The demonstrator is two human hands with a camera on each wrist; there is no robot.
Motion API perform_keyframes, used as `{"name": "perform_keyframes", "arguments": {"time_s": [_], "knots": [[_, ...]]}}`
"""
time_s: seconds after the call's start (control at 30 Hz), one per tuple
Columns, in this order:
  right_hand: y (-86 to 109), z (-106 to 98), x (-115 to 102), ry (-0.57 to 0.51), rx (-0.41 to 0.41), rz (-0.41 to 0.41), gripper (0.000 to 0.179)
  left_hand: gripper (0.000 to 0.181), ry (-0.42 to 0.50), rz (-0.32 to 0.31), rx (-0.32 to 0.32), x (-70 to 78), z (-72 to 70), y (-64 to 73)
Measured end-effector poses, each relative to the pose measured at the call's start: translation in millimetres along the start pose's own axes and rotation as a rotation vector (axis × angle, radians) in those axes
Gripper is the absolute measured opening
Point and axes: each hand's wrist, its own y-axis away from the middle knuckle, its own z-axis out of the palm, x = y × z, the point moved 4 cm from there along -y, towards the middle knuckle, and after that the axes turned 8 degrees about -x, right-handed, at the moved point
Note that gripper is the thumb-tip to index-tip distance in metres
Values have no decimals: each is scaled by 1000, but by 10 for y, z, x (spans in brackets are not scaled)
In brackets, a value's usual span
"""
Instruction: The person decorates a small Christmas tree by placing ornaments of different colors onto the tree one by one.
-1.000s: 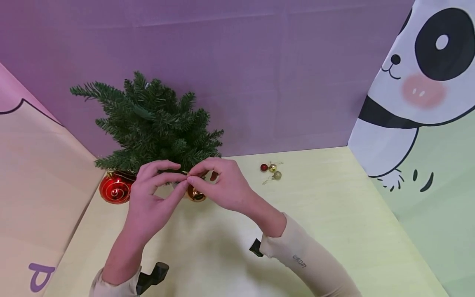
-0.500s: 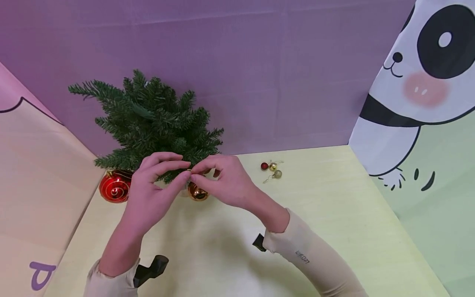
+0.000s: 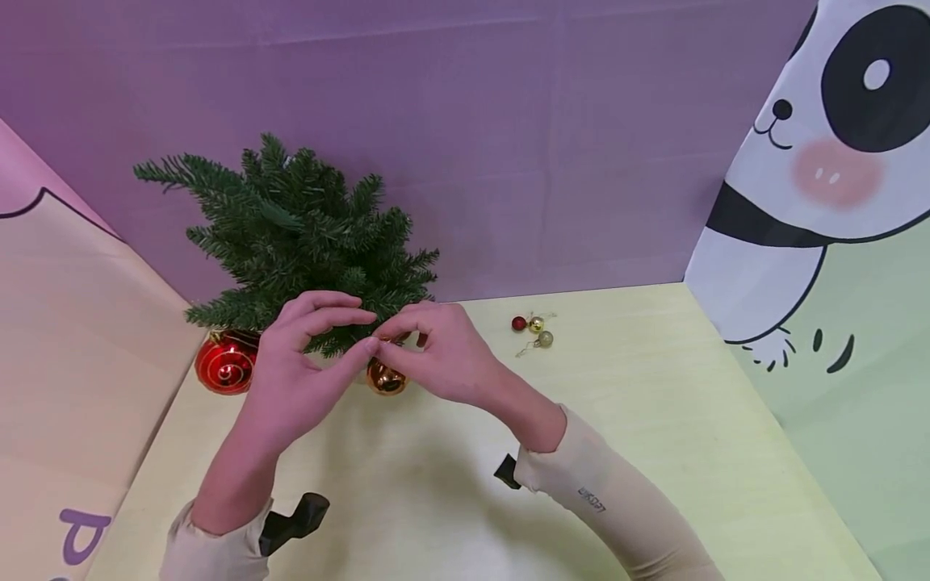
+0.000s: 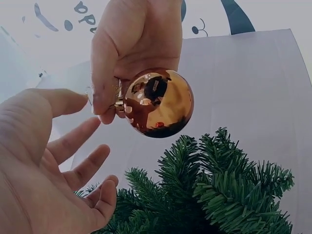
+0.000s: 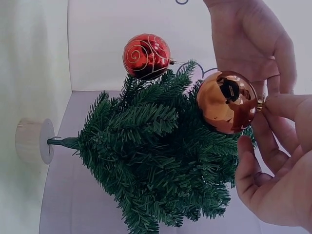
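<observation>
A shiny copper-gold Christmas bauble [image 3: 385,378] hangs below my right hand [image 3: 450,355], whose thumb and index finger pinch it at its gold cap. My left hand [image 3: 305,379] is beside it. The left thumb tip reaches the right fingertips at a thin hanging loop, while the other left fingers are spread apart from the thumb. Behind both hands is a small green artificial Christmas tree [image 3: 312,234]. The right wrist view shows the bauble [image 5: 227,102] in front of the branches. On the tree's left side hangs a large red bauble [image 3: 225,365] with a gold swirl.
Small baubles lie on the pale table [image 3: 617,420] to the right: a red one [image 3: 519,323], a shiny gold one [image 3: 536,324] and a glittery gold one [image 3: 545,340]. A purple backdrop [image 3: 494,145] stands behind. The tree has a round pale base [image 5: 34,141].
The left index finger has come away from the thumb, widening the gap between them. Both hands have shifted slightly up in the view, with the copper-gold bauble still in the right hand.
</observation>
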Motion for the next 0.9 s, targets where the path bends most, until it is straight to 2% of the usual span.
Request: {"name": "perform_keyframes", "arguments": {"time_s": [0.17, 0.37, 0.53, 0.7, 0.9], "knots": [[-7, -5, 4, 14, -11, 14, 12, 20, -22, 51, -23, 25, -1, -5], [-15, -5, 14, 15, -21, 2, 11, 25, -60, 93, -80, 35, -23, -1], [-21, -4, 17, -4, -22, -1, 10, 22, -85, 133, -63, 27, -39, -21], [-24, 11, 23, -25, -31, 13, 10, 19, -97, 113, -29, 9, -52, -22], [-22, 23, 36, -7, -4, 25, 11, 15, -121, 73, -25, -5, -85, -21]]}}
